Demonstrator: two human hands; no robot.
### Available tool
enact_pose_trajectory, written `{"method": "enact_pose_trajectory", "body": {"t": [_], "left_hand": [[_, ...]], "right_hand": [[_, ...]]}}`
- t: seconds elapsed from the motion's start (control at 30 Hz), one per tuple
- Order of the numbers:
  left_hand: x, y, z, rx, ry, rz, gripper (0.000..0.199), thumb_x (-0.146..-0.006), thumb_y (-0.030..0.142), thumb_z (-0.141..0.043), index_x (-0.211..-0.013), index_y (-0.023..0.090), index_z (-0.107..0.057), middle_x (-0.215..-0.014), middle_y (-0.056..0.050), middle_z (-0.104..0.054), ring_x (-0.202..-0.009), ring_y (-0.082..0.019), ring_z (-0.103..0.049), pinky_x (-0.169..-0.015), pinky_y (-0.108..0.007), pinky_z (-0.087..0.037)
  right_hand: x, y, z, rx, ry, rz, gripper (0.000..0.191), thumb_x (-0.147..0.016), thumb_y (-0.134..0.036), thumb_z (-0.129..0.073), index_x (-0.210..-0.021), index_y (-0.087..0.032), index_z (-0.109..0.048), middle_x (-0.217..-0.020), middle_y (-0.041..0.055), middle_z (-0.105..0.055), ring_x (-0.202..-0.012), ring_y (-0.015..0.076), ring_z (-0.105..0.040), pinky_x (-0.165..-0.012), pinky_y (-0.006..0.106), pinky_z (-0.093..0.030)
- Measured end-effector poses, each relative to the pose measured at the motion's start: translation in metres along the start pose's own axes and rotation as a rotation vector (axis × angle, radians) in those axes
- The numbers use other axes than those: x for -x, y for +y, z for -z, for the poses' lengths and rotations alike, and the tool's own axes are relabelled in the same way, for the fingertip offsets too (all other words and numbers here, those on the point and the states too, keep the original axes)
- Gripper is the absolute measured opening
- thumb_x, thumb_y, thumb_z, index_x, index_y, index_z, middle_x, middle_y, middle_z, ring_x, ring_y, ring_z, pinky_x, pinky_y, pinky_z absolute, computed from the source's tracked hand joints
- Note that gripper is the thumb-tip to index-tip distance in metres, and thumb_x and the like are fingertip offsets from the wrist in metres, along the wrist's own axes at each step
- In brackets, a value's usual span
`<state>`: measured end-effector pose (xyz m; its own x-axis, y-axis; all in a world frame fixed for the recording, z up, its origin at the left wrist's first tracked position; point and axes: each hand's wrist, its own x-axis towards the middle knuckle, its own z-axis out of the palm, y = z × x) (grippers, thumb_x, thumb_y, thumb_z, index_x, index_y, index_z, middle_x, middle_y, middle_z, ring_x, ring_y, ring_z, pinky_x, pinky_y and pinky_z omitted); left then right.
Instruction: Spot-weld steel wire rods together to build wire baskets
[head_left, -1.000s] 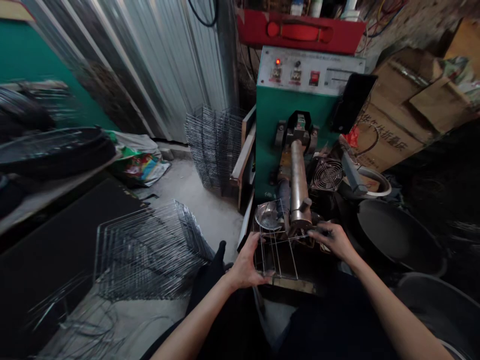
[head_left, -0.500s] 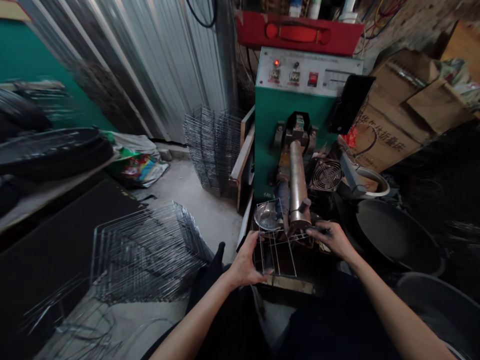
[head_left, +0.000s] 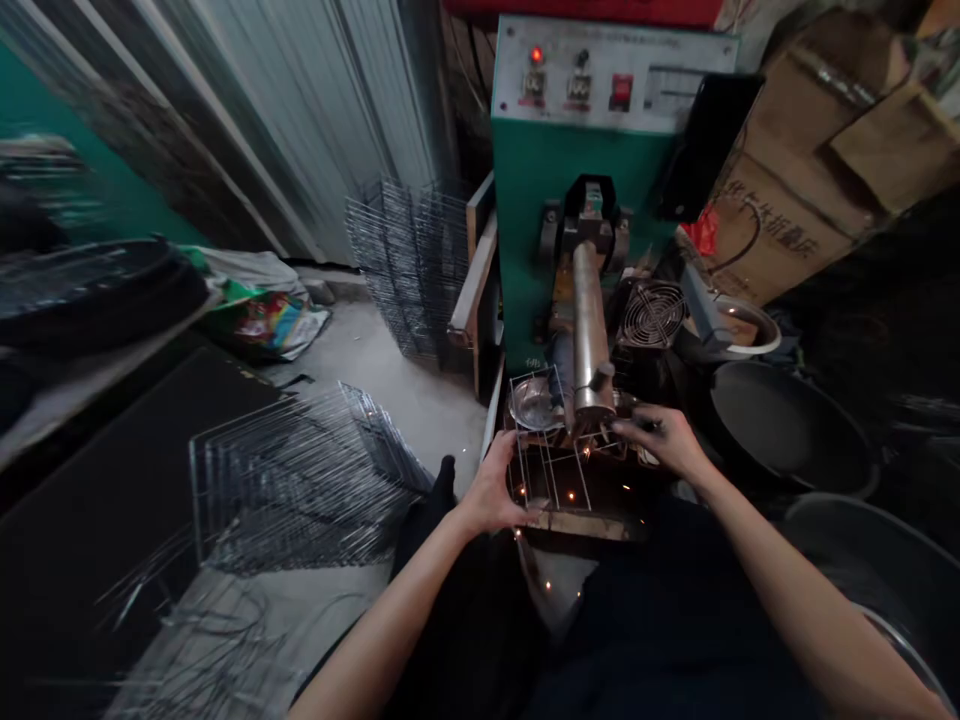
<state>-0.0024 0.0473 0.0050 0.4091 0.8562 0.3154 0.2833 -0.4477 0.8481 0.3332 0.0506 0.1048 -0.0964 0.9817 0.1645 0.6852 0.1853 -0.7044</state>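
Observation:
My left hand (head_left: 495,488) is closed on the left side of a wire rack (head_left: 551,475), thumb at its near edge and fingers farther up. The rack lies under the tip of a metal cylinder arm (head_left: 591,335) that sticks out from a green machine (head_left: 581,165). My right hand (head_left: 664,438) pinches something small beside the cylinder's tip, at the rack's right side; what it holds is too small to make out. Orange sparks fall around the rack and below it. A round metal dish (head_left: 534,402) sits behind the rack's far left corner.
Stacked wire racks (head_left: 289,490) stand at the left, more (head_left: 409,265) beside a wooden frame (head_left: 474,285). At the right are black pans (head_left: 787,425), a small fan (head_left: 651,312) and cardboard boxes (head_left: 795,180). A phone-like black slab (head_left: 709,145) hangs on the machine.
Sparks have appeared under the cylinder's tip. The view has tilted downward, so the machine sits higher. Both hands keep about the same places at the rack.

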Motion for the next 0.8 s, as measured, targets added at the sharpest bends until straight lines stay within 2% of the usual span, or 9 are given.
{"method": "enact_pose_trajectory", "body": {"t": [0.07,0.23,0.37,0.43,0.5,0.57,0.63,0.7,0.8], "left_hand": [[-0.001,0.0,-0.001,0.011,0.008,-0.021,0.117,-0.058,0.038,-0.093,-0.156,0.02,-0.031,-0.153,-0.02,-0.042,-0.14,-0.043,-0.049,-0.114,-0.065,-0.047],[-0.007,0.013,0.001,0.06,0.0,-0.078,0.102,-0.066,0.037,-0.088,-0.151,0.021,-0.034,-0.138,-0.015,-0.053,-0.127,-0.035,-0.06,-0.113,-0.06,-0.05],[-0.007,0.019,0.001,0.03,0.009,-0.08,0.1,-0.069,0.038,-0.086,-0.152,0.021,-0.032,-0.136,-0.014,-0.054,-0.126,-0.033,-0.06,-0.113,-0.059,-0.05],[-0.007,0.019,0.001,0.001,0.014,-0.075,0.098,-0.07,0.039,-0.084,-0.151,0.021,-0.032,-0.137,-0.014,-0.054,-0.126,-0.033,-0.06,-0.113,-0.059,-0.05],[-0.007,0.018,0.001,-0.04,0.019,-0.074,0.097,-0.07,0.04,-0.082,-0.151,0.019,-0.033,-0.139,-0.015,-0.054,-0.127,-0.034,-0.06,-0.112,-0.058,-0.051],[-0.007,0.016,0.002,-0.083,0.012,-0.073,0.096,-0.071,0.042,-0.08,-0.151,0.018,-0.033,-0.142,-0.017,-0.052,-0.128,-0.034,-0.06,-0.11,-0.056,-0.053],[-0.006,0.013,0.004,-0.134,-0.006,-0.073,0.088,-0.072,0.044,-0.078,-0.146,0.017,-0.039,-0.144,-0.019,-0.052,-0.129,-0.035,-0.06,-0.11,-0.055,-0.054],[-0.006,0.007,0.006,-0.2,-0.008,-0.08,0.071,-0.072,0.047,-0.079,-0.131,0.02,-0.051,-0.141,-0.017,-0.055,-0.13,-0.036,-0.059,-0.113,-0.057,-0.052],[-0.01,-0.004,0.006,-0.259,0.028,-0.065,0.057,-0.07,0.052,-0.081,-0.114,0.023,-0.058,-0.132,-0.014,-0.059,-0.135,-0.041,-0.054,-0.115,-0.062,-0.048]], "right_hand": [[0.004,0.004,0.003,0.038,0.083,0.023,0.058,-0.087,-0.074,-0.063,-0.067,-0.019,-0.064,-0.072,0.0027,-0.059,-0.068,0.0166,-0.055,-0.063,0.028,-0.041],[0.044,0.039,0.024,0.175,0.291,-0.019,0.05,-0.09,-0.067,-0.061,-0.108,-0.022,-0.072,-0.108,0.0104,-0.068,-0.097,0.0255,-0.066,-0.086,0.037,-0.053],[0.125,0.099,0.046,0.339,0.35,-0.199,0.047,-0.092,-0.063,-0.054,-0.108,-0.022,-0.069,-0.105,0.012,-0.072,-0.096,0.0292,-0.07,-0.085,0.04,-0.055],[0.178,0.13,0.053,0.425,0.347,-0.399,0.044,-0.091,-0.061,-0.051,-0.104,-0.022,-0.068,-0.1,0.0132,-0.075,-0.092,0.0332,-0.073,-0.079,0.042,-0.057],[0.23,0.151,0.055,0.57,0.302,-0.651,0.041,-0.091,-0.053,-0.049,-0.104,-0.02,-0.069,-0.093,0.0185,-0.077,-0.087,0.0388,-0.074,-0.074,0.047,-0.057],[0.276,0.155,0.05,0.668,0.096,-0.857,0.035,-0.091,-0.039,-0.047,-0.108,-0.021,-0.071,-0.089,0.0212,-0.077,-0.086,0.0403,-0.076,-0.073,0.048,-0.056],[0.308,0.145,0.039,0.666,-0.145,-0.989,0.03,-0.09,-0.029,-0.049,-0.108,-0.023,-0.073,-0.089,0.0198,-0.078,-0.087,0.0378,-0.077,-0.074,0.045,-0.057],[0.325,0.132,0.026,0.619,-0.245,-1.073,0.026,-0.089,-0.026,-0.056,-0.107,-0.025,-0.074,-0.092,0.0163,-0.079,-0.09,0.0337,-0.077,-0.075,0.041,-0.056],[0.33,0.128,0.012,0.584,-0.239,-1.197,0.025,-0.094,-0.026,-0.059,-0.114,-0.022,-0.073,-0.105,0.0152,-0.078,-0.097,0.0274,-0.076,-0.082,0.036,-0.056]]}}
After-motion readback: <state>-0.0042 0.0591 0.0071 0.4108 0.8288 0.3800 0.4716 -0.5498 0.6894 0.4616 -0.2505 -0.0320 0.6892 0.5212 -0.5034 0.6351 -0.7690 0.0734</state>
